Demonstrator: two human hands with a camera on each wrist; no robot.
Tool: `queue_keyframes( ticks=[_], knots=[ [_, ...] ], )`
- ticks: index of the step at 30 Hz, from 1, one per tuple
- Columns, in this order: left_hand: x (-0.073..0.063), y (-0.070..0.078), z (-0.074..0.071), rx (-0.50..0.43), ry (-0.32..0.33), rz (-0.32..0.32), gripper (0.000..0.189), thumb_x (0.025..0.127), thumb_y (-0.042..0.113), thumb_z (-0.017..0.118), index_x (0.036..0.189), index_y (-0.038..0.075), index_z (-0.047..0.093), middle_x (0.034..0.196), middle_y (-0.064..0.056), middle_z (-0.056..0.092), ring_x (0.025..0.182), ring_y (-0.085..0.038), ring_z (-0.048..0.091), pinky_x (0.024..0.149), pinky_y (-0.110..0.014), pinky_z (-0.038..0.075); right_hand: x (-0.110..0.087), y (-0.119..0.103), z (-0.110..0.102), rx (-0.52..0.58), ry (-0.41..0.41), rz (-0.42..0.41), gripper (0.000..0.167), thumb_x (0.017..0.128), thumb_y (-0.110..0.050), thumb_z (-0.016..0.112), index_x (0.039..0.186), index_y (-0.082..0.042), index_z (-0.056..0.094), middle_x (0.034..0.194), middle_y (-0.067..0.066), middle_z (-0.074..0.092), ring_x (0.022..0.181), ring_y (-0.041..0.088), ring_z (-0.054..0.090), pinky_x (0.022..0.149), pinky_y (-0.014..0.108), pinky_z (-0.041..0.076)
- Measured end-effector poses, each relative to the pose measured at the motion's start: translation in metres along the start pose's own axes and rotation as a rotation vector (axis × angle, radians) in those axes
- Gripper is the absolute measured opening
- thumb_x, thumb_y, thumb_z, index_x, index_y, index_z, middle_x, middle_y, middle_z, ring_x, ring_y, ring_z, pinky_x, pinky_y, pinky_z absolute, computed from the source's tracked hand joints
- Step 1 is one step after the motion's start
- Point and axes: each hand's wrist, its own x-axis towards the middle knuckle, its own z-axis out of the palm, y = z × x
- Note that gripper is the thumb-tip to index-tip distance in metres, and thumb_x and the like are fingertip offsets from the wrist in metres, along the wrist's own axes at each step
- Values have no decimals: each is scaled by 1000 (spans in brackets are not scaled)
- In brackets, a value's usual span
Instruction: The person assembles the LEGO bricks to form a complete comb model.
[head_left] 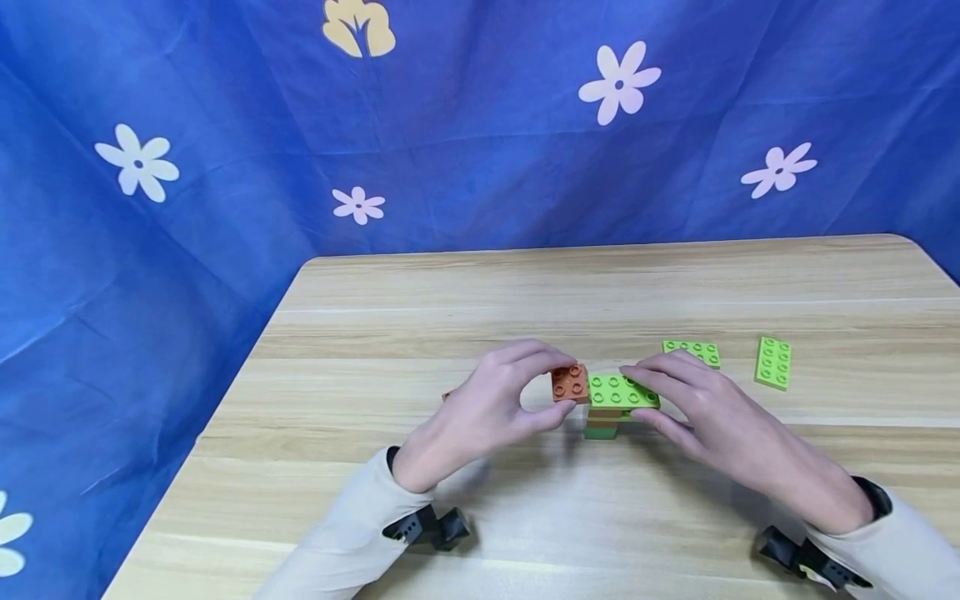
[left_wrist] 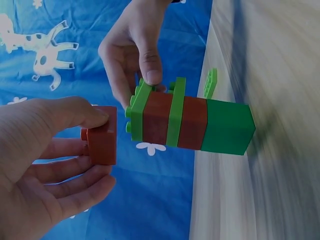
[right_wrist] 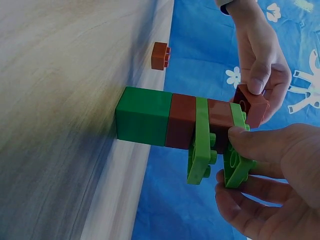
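In the head view my left hand (head_left: pixel 487 408) pinches a reddish-brown 2x2 toy brick (head_left: pixel 570 385) between thumb and fingers, studs up. The brick is held at about the height of the stack's top, just to its left. That stack has a dark green block (left_wrist: pixel 227 127) at the bottom, then brown bricks alternating with light green plates. Its top light green plate (head_left: pixel 611 390) juts out to the right, as does the lower plate (right_wrist: pixel 201 145). My right hand (head_left: pixel 708 408) grips the jutting end of the top plate, thumb on the near side and fingers on the far side.
Two loose light green plates (head_left: pixel 773 363) lie on the wooden table (head_left: pixel 525 292), one partly behind my right hand. Another brown brick (right_wrist: pixel 159 56) sits on the table to the left, mostly hidden by my left hand in the head view. A blue flowered curtain (head_left: pixel 480 125) hangs behind.
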Motion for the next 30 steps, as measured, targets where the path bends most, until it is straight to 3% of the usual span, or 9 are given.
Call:
queue_keyframes(
  ticks=[22, 30],
  knots=[
    [13, 2, 15, -55, -28, 74, 33, 82, 8, 76, 111, -2, 66, 104, -8, 68, 98, -16, 64, 92, -12, 46, -1, 0, 0, 11, -5, 8, 55, 100, -46, 41, 115, 1, 66, 107, 5, 66, 96, 19, 62, 84, 24, 50],
    [19, 3, 19, -63, -21, 74, 30, 83, 8, 75, 109, -1, 67, 104, -7, 68, 97, -15, 64, 91, -12, 47, 0, 0, -2, 7, -20, 21, 54, 100, -46, 42, 117, 0, 65, 107, 5, 66, 97, 20, 62, 81, 33, 55]
  ],
)
